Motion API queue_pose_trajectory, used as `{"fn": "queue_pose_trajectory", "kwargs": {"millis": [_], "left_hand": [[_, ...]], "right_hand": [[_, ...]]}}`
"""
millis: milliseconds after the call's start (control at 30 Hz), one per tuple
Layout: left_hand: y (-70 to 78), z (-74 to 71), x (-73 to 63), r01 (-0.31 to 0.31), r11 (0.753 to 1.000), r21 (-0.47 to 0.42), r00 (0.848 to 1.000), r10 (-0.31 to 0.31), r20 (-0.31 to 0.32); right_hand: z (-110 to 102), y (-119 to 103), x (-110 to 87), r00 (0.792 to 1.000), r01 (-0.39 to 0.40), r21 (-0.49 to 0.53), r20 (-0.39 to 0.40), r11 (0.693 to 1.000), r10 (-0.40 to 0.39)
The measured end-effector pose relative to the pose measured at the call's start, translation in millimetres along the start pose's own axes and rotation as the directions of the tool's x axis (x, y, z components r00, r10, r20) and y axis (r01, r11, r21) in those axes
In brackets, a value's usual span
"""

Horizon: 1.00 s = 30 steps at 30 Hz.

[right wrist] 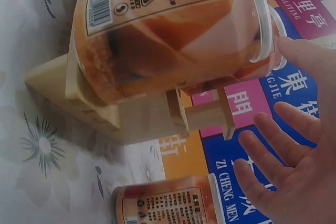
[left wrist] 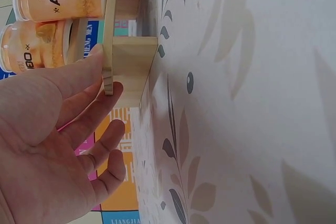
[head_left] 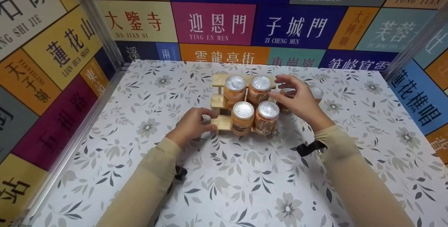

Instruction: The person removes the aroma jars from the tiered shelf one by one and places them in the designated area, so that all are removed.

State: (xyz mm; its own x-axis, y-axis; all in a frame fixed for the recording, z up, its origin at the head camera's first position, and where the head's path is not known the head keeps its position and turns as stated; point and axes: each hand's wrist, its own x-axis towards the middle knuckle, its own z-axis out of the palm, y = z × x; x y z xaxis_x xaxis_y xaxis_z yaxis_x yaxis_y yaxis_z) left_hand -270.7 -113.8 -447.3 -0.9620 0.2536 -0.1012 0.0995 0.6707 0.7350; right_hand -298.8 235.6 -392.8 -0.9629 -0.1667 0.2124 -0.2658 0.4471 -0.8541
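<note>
A stepped wooden rack (head_left: 221, 122) stands on the table, with two orange-printed cans on its front step, one of them the left front can (head_left: 242, 119), and two behind on a higher step. All have silvery round lids. My left hand (head_left: 192, 125) pinches the left end of the front step, thumb above and a finger below the board (left wrist: 108, 40). Beside the back right can (head_left: 259, 92), my right hand (head_left: 297, 97) is held with fingers spread. Its thumb is at that can's rim in the right wrist view, where a front can (right wrist: 173, 40) looms large.
Right of the rack, one can (head_left: 285, 103) stands partly behind my right hand, and another can (head_left: 316, 92) beyond it. A flower-patterned cloth (head_left: 245, 171) covers the table. Walls printed with street names (head_left: 217, 24) enclose the back and sides.
</note>
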Motion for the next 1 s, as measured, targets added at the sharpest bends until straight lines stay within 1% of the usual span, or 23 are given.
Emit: {"fn": "queue_pose_trajectory", "kwargs": {"millis": [267, 567, 700, 1000], "left_hand": [[0.1, -0.3, 0.3, -0.007, 1.0, -0.001, 1.0, 0.007, -0.002], [-1.4, 0.6, -1.2, -0.024, 1.0, -0.003, 1.0, 0.024, -0.006], [-1.4, 1.5, -1.8, -0.003, 1.0, -0.011, 1.0, 0.003, 0.002], [-1.0, 0.2, -0.6, 0.011, 1.0, -0.021, 1.0, -0.01, 0.009]], "right_hand": [[9, -9, 3.8, 1.0, 0.002, 0.019, 0.031, 1.0, -0.003], [17, -14, 8.2, 0.998, 0.016, -0.046, 0.063, 0.999, -0.013], [20, -14, 9.4, 0.999, 0.011, -0.05, 0.051, 0.999, -0.008], [25, -12, 13.4, 1.0, 0.001, -0.023, 0.019, 1.0, 0.0]]}}
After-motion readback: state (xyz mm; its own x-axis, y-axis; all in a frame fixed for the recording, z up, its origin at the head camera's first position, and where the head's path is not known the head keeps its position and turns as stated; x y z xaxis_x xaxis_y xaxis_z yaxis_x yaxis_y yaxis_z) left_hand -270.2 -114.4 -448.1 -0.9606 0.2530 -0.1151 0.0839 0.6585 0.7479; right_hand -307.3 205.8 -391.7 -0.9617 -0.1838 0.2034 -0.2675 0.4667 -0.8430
